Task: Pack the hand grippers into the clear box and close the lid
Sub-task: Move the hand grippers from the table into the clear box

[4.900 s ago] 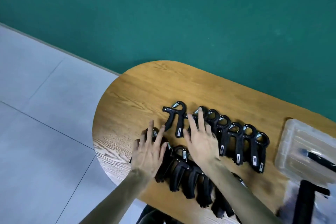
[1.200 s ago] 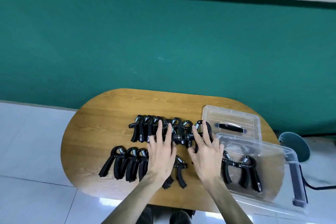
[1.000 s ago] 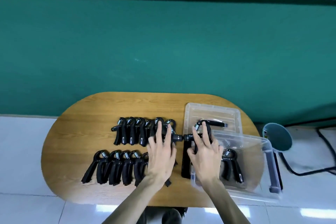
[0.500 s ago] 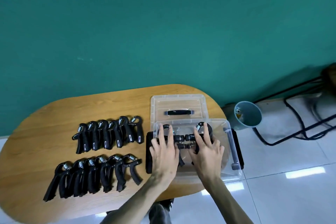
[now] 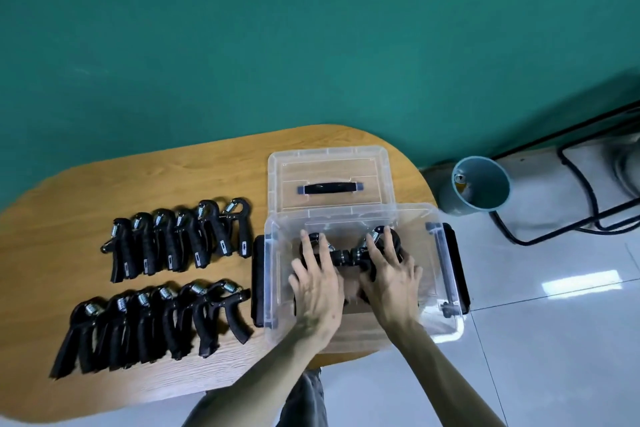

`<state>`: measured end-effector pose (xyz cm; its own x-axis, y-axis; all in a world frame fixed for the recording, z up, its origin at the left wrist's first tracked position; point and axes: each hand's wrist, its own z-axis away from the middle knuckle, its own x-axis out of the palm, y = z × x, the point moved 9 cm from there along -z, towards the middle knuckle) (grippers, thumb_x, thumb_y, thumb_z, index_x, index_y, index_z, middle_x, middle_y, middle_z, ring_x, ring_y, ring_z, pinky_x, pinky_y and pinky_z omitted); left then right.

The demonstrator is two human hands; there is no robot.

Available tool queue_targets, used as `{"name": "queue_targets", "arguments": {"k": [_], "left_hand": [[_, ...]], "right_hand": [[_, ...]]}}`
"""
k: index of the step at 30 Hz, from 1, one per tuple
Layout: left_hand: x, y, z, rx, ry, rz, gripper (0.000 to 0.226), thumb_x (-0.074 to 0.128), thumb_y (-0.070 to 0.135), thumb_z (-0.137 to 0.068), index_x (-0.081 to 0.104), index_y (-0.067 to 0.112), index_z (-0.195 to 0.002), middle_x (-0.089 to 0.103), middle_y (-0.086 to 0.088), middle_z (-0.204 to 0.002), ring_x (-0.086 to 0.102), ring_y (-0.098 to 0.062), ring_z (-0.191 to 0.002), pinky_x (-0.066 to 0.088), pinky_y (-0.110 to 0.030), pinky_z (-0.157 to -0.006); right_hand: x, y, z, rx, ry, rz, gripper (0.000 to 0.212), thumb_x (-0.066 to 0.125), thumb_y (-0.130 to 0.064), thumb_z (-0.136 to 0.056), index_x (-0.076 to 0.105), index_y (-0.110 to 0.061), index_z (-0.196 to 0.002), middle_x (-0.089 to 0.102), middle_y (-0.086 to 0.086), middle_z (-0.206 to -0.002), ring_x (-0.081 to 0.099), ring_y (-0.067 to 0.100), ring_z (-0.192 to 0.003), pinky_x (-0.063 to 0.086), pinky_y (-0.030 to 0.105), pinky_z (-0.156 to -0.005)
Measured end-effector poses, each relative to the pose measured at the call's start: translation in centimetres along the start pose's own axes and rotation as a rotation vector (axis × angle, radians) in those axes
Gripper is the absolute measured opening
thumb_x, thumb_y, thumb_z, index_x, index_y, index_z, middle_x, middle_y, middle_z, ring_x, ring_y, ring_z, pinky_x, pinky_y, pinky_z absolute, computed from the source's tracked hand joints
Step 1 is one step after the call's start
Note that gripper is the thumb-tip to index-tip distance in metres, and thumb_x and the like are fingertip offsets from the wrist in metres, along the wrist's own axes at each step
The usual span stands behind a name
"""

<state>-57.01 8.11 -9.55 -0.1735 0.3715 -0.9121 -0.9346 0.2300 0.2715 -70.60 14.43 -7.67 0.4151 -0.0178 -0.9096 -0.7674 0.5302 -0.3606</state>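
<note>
Two batches of hand grippers sit low inside the clear box, one under each palm, their knobs meeting at centre. Left hand and right hand lie flat over them, fingers spread and fairly straight, pressing rather than pinching (whether thumbs hook underneath can't be told). Box stands at the table's right end, part overhanging the edge, w/ its lid lying open just behind, handle up. Next load lies to the left: far row and near row, approx. six each, long axes running toward and away from the person, springs at the far ends. Left hand is nearer both rows; right must cross the box wall. Beyond the table, a teal bin and black cables on the tiled floor.
</note>
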Motion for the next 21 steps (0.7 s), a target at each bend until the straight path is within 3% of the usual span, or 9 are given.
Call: {"name": "queue_targets", "arguments": {"k": [11,18,21], "left_hand": [[5.9,-1.0,-2.4,-0.043,-0.06,-0.026,0.083,0.071,0.014,-0.081,0.03,0.009,-0.154,0.02,-0.025,-0.161,0.05,-0.03,-0.086,0.045,-0.039,-0.067],[7.6,-1.6,-3.3,-0.02,-0.038,-0.098,0.073,0.056,0.011,-0.089,0.025,0.008,-0.155,0.01,-0.028,-0.163,0.05,-0.032,-0.092,0.048,-0.043,-0.072],[8.3,-1.5,-3.7,0.016,-0.024,-0.172,0.07,0.054,0.01,-0.087,0.029,0.008,-0.153,0.014,-0.03,-0.161,0.05,-0.029,-0.087,0.047,-0.038,-0.067]], "right_hand": [[5.6,2.8,-2.5,-0.017,-0.191,-0.021,0.07,0.068,-0.018,-0.09,0.039,-0.02,-0.153,0.018,0.011,-0.167,0.044,0.053,-0.121,0.035,0.059,-0.094],[8.6,3.6,-3.2,-0.033,-0.351,0.025,0.068,0.052,-0.023,-0.1,0.02,-0.027,-0.159,-0.01,0.006,-0.169,0.026,0.047,-0.136,0.029,0.06,-0.107],[9.7,4.0,-3.4,-0.03,-0.363,0.037,0.067,0.051,-0.018,-0.1,0.021,-0.027,-0.159,-0.01,0.008,-0.169,0.025,0.05,-0.137,0.03,0.063,-0.106]]}}
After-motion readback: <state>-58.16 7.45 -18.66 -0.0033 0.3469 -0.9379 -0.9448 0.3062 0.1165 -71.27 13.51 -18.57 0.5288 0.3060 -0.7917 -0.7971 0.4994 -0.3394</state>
